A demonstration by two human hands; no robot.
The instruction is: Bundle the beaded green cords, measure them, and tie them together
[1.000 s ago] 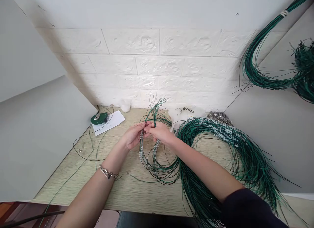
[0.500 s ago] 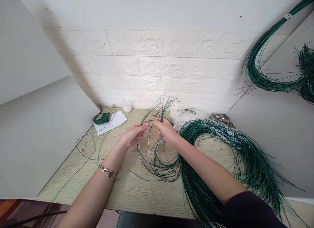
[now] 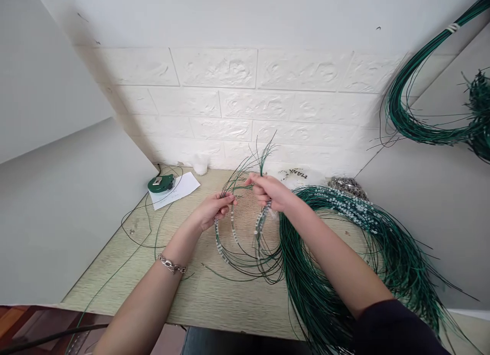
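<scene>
Near the middle of the table, my left hand [image 3: 216, 209] is closed on several thin green wires, which rise above its fingers. White beads [image 3: 221, 249] sit on the wires hanging below it. To its right and slightly higher, my right hand [image 3: 268, 191] is closed round another group of green wires, whose loose ends fan out above the fist. A beaded stretch [image 3: 260, 225] of that group hangs under the hand. The wires curve down and right towards a large green wire bundle [image 3: 306, 288], partly covered by my right forearm, with many white beads [image 3: 356, 207] along its top.
A green tape measure [image 3: 161, 183] and white paper [image 3: 178, 191] lie at the back left of the table [image 3: 214, 304]. A white plastic bag [image 3: 296, 176] and a bag of small dark pieces [image 3: 348, 187] stand behind the bundle. Tied wires [image 3: 429, 135] hang upper right.
My right hand has moved right and slightly up with its wires, widening the gap from my left hand. My left hand has barely moved and still holds its wires.
</scene>
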